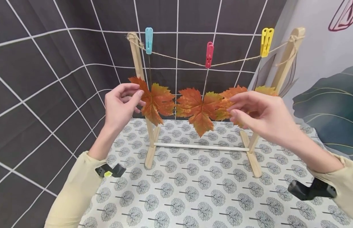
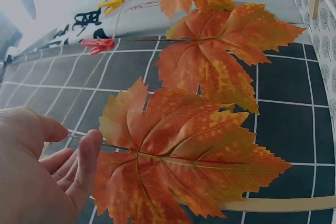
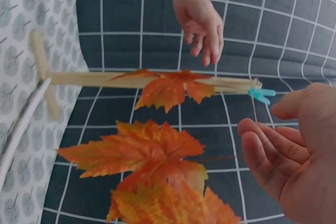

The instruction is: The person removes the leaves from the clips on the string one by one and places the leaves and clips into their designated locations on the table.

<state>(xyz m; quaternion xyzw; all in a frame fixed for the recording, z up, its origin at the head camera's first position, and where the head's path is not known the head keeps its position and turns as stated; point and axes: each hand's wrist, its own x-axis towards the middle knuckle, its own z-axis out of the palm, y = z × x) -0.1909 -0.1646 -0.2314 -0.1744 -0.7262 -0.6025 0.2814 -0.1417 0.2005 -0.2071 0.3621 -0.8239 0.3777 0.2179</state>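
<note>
Three orange maple-like leaves hang by their stems from a twine line [image 1: 177, 58]: a left leaf [image 1: 155, 100], a middle leaf [image 1: 199, 109] and a right leaf, partly hidden behind my right hand. A blue clothespin [image 1: 148, 40], a red clothespin [image 1: 209, 54] and a yellow clothespin [image 1: 266, 42] grip the line above them. My left hand [image 1: 122, 103] is beside the left leaf, fingers loosely bent; the right wrist view shows it apart from that leaf. My right hand [image 1: 261, 110] is in front of the right leaf, with a gap between thumb and fingers and nothing held.
A wooden stand holds the line between its left post [image 1: 137, 58] and right post [image 1: 288, 60], joined low by a white rod [image 1: 199, 146]. It stands on a tree-patterned cloth [image 1: 193, 193]. Behind hangs a dark gridded curtain [image 1: 88, 95]; a pale leaf-printed sheet [image 1: 316, 47] is at right.
</note>
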